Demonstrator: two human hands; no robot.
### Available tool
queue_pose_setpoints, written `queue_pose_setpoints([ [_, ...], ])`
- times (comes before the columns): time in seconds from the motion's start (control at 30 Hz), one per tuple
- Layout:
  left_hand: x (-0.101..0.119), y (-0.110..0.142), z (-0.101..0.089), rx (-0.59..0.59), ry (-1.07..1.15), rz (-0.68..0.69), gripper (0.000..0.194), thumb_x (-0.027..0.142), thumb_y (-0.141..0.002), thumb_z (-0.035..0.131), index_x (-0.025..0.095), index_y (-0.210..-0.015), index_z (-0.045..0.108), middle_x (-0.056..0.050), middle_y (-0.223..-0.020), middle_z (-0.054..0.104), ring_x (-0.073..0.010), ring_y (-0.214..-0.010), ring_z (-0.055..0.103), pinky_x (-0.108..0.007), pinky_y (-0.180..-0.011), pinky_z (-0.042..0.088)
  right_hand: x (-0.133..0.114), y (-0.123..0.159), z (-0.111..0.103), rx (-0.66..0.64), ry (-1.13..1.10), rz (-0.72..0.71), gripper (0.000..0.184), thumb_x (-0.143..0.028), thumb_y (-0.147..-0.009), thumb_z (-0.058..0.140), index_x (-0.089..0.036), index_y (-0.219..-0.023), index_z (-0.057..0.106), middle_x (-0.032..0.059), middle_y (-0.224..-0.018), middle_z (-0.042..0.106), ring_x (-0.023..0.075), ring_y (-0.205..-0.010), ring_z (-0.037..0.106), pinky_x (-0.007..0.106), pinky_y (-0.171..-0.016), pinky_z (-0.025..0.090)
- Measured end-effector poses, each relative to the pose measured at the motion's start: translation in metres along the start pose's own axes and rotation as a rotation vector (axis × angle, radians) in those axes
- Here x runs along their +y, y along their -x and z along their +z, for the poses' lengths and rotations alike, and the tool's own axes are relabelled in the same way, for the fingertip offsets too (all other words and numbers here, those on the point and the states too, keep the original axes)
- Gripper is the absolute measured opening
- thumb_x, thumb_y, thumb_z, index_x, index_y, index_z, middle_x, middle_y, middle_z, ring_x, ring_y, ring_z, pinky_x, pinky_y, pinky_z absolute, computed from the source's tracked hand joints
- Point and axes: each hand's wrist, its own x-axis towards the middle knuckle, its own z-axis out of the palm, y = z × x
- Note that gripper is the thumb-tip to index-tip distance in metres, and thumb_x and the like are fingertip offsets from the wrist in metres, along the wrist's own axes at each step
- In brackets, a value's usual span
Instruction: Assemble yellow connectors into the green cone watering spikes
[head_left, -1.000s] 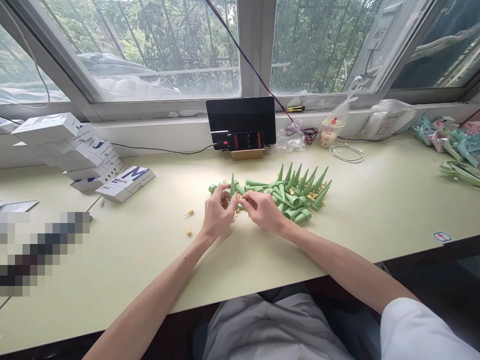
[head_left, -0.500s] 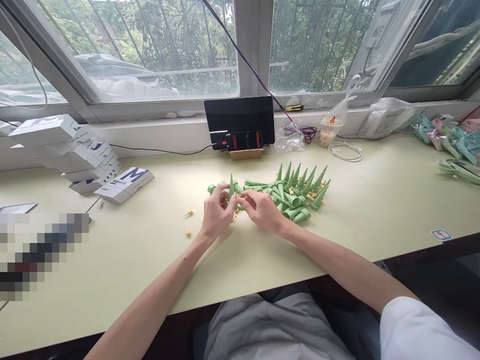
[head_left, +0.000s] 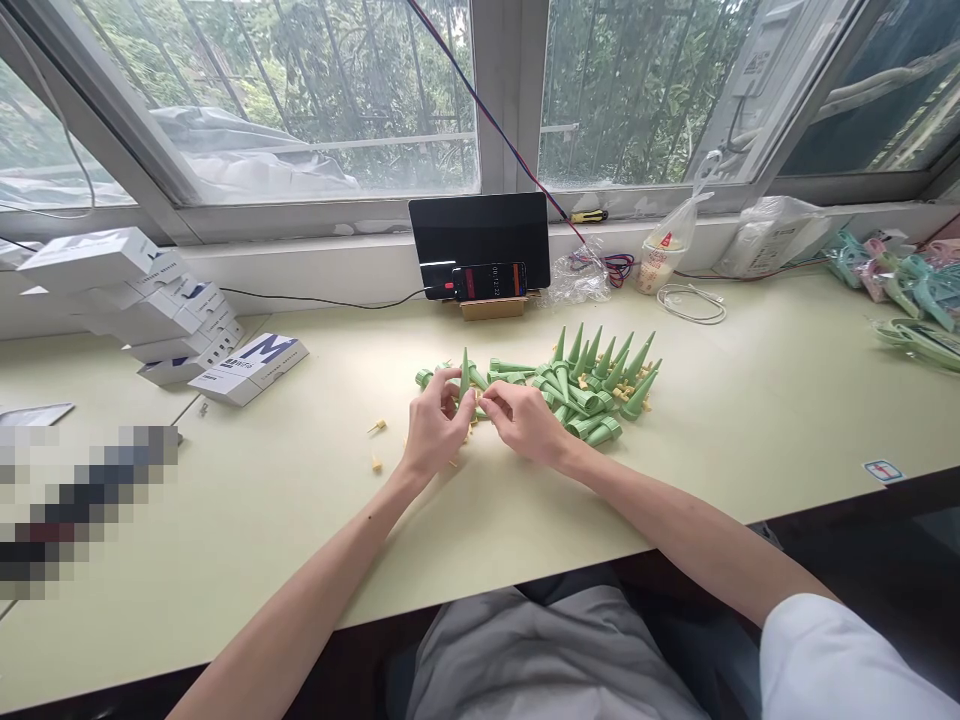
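Observation:
My left hand point(head_left: 436, 428) is closed around a green plastic spike point(head_left: 464, 372), which stands with its pointed tip up. Close by on the right, my right hand point(head_left: 523, 420) pinches a small yellow piece point(head_left: 481, 397) at the lower side of that spike. Whether the piece is seated in the spike cannot be made out. Right of my hands lies a heap of green spikes point(head_left: 577, 395), some upright, others lying on their sides. Small yellow pegs point(head_left: 379, 426) lie loose left of my left hand, and more are partly hidden beneath it.
A phone point(head_left: 491, 282) leans on a black tablet point(head_left: 480, 235) at the back. White boxes point(head_left: 135, 300) are stacked at the left, with a single box point(head_left: 249, 369) beside them. A bagged cup point(head_left: 660, 258), a white cable point(head_left: 691, 304) and wrapped goods point(head_left: 907, 275) are at the right.
The green spike and both hands have shifted very slightly to the right. My grip looks the same in both frames.

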Motion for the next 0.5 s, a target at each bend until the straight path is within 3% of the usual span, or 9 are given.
queue_pose_setpoints([
  [0.23, 0.0003, 0.0006, 0.0004, -0.01, 0.006, -0.013, 0.024, 0.037, -0.087, 0.059, 0.022, -0.105, 0.054, 0.005, -0.066, 0.052, -0.0086, -0.049, 0.045, -0.021, -0.045, 0.039, -0.0012, -0.0006, -0.001, 0.008, 0.02, 0.017, 0.033, -0.031, -0.1, 0.047, -0.019, -0.069, 0.05, -0.003, -0.059, 0.048, 0.0104, -0.051, 0.042, 0.025, -0.053, 0.033],
  [0.5, -0.0003, -0.0003, -0.0001, 0.012, -0.025, -0.012, 0.021, 0.034, -0.087, 0.059, 0.022, -0.104, 0.054, 0.005, -0.066, 0.051, -0.0079, -0.049, 0.041, -0.02, -0.045, 0.036, 0.001, 0.0, 0.0008, 0.027, 0.015, -0.038, 0.01, -0.026, -0.095, 0.054, -0.017, -0.091, 0.058, -0.001, -0.068, 0.055, 0.0118, -0.057, 0.048, 0.025, -0.058, 0.039],
])
